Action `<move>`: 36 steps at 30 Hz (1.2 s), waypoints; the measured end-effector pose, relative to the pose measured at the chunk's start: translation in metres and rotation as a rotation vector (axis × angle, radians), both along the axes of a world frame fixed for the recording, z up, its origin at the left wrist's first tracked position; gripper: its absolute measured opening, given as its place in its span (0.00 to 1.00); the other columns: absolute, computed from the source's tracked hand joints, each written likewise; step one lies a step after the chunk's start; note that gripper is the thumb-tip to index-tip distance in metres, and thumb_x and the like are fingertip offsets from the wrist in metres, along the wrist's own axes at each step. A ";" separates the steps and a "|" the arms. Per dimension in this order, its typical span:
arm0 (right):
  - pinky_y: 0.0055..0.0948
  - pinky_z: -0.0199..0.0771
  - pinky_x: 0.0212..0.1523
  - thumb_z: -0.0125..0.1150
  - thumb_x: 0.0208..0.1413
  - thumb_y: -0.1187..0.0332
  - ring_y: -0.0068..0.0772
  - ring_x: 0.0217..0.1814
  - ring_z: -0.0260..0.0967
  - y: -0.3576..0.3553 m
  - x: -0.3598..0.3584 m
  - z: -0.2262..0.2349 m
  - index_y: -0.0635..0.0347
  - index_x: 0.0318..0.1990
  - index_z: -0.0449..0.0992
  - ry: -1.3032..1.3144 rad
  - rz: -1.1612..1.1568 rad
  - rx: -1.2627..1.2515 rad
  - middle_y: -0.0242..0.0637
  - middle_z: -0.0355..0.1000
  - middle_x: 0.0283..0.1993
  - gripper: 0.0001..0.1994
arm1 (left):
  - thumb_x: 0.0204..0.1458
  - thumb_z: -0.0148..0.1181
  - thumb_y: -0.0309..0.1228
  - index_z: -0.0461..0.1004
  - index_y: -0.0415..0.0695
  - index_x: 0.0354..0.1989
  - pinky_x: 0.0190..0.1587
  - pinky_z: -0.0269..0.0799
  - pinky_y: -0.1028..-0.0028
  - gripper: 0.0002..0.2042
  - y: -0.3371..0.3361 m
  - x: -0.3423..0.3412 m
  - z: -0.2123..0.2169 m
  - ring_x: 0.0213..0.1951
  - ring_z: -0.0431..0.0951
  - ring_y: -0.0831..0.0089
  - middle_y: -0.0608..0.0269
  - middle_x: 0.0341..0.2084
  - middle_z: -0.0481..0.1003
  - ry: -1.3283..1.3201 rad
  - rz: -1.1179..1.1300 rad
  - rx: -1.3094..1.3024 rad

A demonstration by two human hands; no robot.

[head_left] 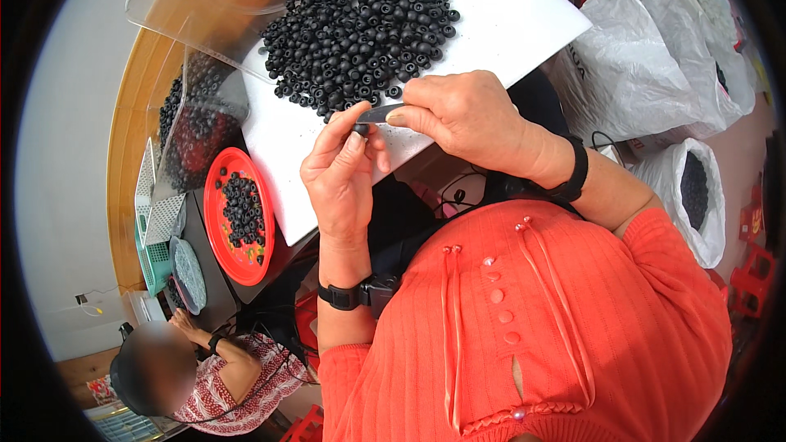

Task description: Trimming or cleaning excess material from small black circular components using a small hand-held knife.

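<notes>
Head view: the left hand (340, 176) has its grip narrow, pinching one black bead (361, 128) just above the middle, while the right hand (467, 115) is closed around a small knife (381, 114).
The step in hand seems to be trimming this bead; whether the blade touches it, I cannot tell. I think the next move calls for a firm pinch and a light, careful press of the blade. At 12 o'clock, many beads make a loose pile (360, 24) on the white desk (508, 8). At 9 o'clock, a red plate (246, 275) carries a smaller heap; at 10, a clear box (231, 102) holds more black pieces; at 3, an open white bag (711, 237) contains dark content.
</notes>
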State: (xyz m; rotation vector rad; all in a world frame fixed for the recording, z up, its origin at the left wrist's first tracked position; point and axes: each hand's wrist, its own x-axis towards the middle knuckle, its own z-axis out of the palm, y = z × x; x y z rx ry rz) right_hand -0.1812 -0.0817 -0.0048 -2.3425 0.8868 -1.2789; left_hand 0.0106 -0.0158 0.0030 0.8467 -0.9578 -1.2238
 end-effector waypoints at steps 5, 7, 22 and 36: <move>0.39 0.67 0.22 0.63 0.60 0.58 0.43 0.22 0.71 0.001 0.002 -0.001 0.57 0.24 0.70 0.025 -0.040 -0.045 0.37 0.70 0.21 0.17 | 0.62 0.54 0.19 0.73 0.28 0.57 0.32 0.73 0.72 0.16 0.000 0.001 -0.001 0.37 0.76 0.69 0.53 0.41 0.75 -0.010 -0.005 -0.004; 0.39 0.68 0.22 0.63 0.61 0.58 0.43 0.23 0.71 0.001 0.003 -0.001 0.57 0.24 0.71 0.050 -0.049 -0.050 0.37 0.70 0.21 0.16 | 0.63 0.54 0.20 0.72 0.28 0.58 0.32 0.73 0.73 0.17 0.001 0.002 -0.001 0.37 0.76 0.68 0.52 0.42 0.76 -0.023 -0.007 -0.013; 0.39 0.68 0.23 0.63 0.61 0.57 0.45 0.23 0.72 -0.004 -0.003 0.003 0.56 0.26 0.72 0.054 0.044 -0.016 0.38 0.71 0.21 0.16 | 0.63 0.53 0.21 0.72 0.28 0.58 0.30 0.73 0.74 0.16 0.001 -0.001 -0.001 0.36 0.76 0.69 0.51 0.39 0.77 -0.033 0.013 -0.014; 0.38 0.69 0.23 0.64 0.60 0.57 0.41 0.23 0.72 -0.004 0.000 -0.004 0.55 0.28 0.73 0.109 0.027 -0.095 0.35 0.70 0.21 0.14 | 0.63 0.52 0.23 0.74 0.29 0.54 0.29 0.73 0.72 0.14 0.002 -0.008 -0.002 0.28 0.75 0.67 0.51 0.33 0.76 -0.006 0.065 0.021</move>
